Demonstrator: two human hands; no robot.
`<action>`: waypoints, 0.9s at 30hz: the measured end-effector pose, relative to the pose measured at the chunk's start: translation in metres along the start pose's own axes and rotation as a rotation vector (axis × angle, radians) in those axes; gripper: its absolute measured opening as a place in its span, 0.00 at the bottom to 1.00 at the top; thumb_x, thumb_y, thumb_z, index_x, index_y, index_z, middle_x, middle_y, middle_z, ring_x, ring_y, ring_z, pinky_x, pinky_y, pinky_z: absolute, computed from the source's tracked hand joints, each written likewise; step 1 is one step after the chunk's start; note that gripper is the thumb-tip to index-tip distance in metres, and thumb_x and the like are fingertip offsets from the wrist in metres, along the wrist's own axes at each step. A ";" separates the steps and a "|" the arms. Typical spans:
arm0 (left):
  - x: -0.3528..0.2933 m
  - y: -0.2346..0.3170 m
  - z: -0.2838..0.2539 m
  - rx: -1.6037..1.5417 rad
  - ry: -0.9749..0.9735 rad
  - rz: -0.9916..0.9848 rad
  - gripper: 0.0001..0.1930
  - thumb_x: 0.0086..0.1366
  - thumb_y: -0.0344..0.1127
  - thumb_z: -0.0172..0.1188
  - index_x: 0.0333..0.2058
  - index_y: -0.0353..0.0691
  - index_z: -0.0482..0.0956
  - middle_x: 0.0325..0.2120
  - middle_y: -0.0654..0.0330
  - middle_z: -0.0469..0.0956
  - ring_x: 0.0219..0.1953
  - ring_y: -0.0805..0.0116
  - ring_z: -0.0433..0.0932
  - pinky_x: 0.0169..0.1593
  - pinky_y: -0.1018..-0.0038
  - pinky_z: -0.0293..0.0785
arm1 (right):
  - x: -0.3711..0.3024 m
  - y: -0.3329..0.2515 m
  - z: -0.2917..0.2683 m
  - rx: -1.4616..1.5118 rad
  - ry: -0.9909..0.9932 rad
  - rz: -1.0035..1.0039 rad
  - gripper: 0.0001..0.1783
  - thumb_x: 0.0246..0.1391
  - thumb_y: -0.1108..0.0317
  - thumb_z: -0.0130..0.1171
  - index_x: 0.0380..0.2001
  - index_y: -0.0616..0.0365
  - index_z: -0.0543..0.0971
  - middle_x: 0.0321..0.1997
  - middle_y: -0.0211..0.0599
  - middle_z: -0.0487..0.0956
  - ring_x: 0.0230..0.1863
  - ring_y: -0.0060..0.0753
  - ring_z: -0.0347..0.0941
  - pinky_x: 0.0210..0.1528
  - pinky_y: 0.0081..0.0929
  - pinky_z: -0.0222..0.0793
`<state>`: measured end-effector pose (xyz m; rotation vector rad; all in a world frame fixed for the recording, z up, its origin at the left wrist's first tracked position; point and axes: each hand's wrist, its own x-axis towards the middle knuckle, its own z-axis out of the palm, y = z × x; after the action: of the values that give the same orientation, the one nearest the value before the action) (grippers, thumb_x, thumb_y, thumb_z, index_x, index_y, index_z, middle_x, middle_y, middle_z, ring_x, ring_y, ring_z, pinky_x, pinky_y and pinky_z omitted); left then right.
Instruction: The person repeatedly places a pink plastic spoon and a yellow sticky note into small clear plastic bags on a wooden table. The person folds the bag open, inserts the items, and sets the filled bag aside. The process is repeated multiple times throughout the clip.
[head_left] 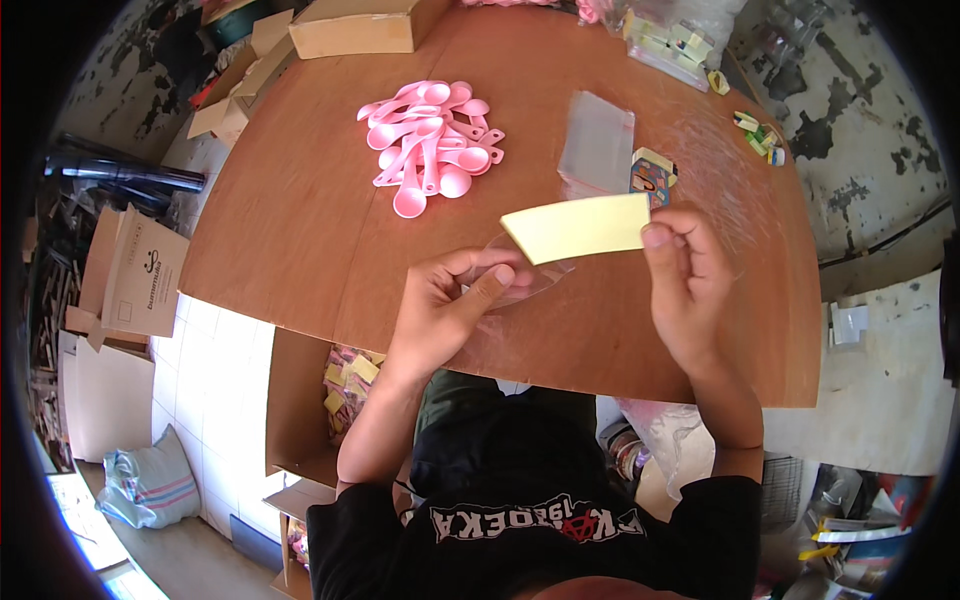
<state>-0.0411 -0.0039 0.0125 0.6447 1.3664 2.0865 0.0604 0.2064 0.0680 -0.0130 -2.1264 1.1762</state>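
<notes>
A pale yellow paper card (580, 228), slightly curved, is pinched at its right end by my right hand (690, 275). My left hand (440, 305) holds a clear plastic bag (548, 284) between thumb and fingers. The card's lower left corner lies close to the bag's edge; whether it is inside cannot be made out. Just beyond the card are a flat stack of clear bags (597, 140) and a small stack of printed cards (652, 175), partly covered by the card. Farther left, several pink plastic spoons (453, 180) lie in a heap on the brown wooden table (290, 210).
At the table's far edge stand a cardboard box (355, 25) and a plastic bag of cards (675, 45). Loose small cards (760, 137) lie at the right edge. Below the table on the left, an open carton (300, 400) holds packed pieces. A stuffed sack (150, 480) sits on the floor.
</notes>
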 end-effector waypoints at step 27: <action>0.004 0.004 0.002 0.171 0.022 0.127 0.10 0.69 0.25 0.56 0.47 0.27 0.75 0.40 0.57 0.83 0.44 0.75 0.79 0.51 0.77 0.73 | 0.022 -0.006 0.003 -0.174 -0.063 -0.085 0.03 0.57 0.73 0.62 0.32 0.61 0.79 0.29 0.31 0.80 0.27 0.20 0.68 0.33 0.19 0.65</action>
<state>-0.0434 -0.0012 0.0175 0.7998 1.5649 2.0947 0.0440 0.2080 0.0844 0.0359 -2.2565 0.9517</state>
